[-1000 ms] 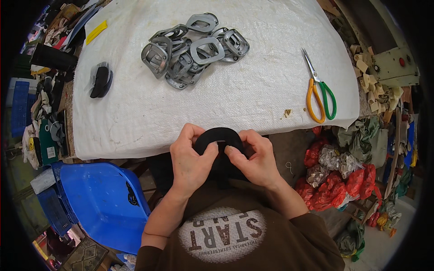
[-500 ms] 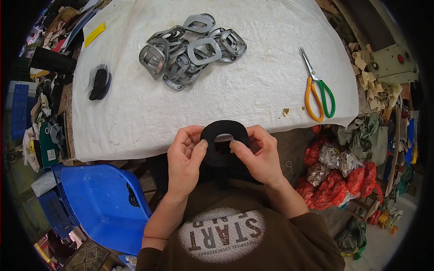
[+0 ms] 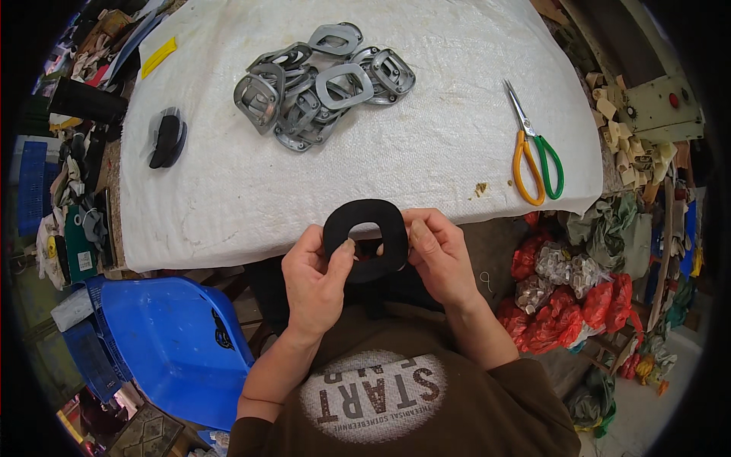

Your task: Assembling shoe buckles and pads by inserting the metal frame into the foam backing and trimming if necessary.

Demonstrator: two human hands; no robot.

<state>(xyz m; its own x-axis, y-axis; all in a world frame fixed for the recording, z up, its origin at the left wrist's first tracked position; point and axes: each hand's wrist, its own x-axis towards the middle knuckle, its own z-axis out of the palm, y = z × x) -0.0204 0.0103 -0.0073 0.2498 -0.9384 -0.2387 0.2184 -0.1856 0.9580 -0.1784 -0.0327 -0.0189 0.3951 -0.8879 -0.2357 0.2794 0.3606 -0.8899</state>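
Observation:
A black, rounded-square ring-shaped pad (image 3: 391, 217) with an open middle is held up at the table's near edge. My left hand (image 3: 316, 278) grips its left side, the thumb lying over the front rim by the opening. At the pad's right edge, my right hand (image 3: 442, 263) is closed, with thumb and fingers pinched together there; some of its fingertips are hidden behind the pad. Beyond my hands, a pile of grey ring-shaped frames (image 3: 344, 85) lies on the white-covered table (image 3: 426, 152).
Scissors (image 3: 525, 137) with one yellow and one green handle lie at the table's right. Several black pads (image 3: 169, 141) and a yellow strip (image 3: 158, 58) lie at the left. Below stands a blue plastic tub (image 3: 167, 335); red bags (image 3: 548, 324) are at the lower right.
The pad has shifted slightly left and turned a little. My right thumb has moved off its front rim to the right edge, while my left hand keeps its grip.

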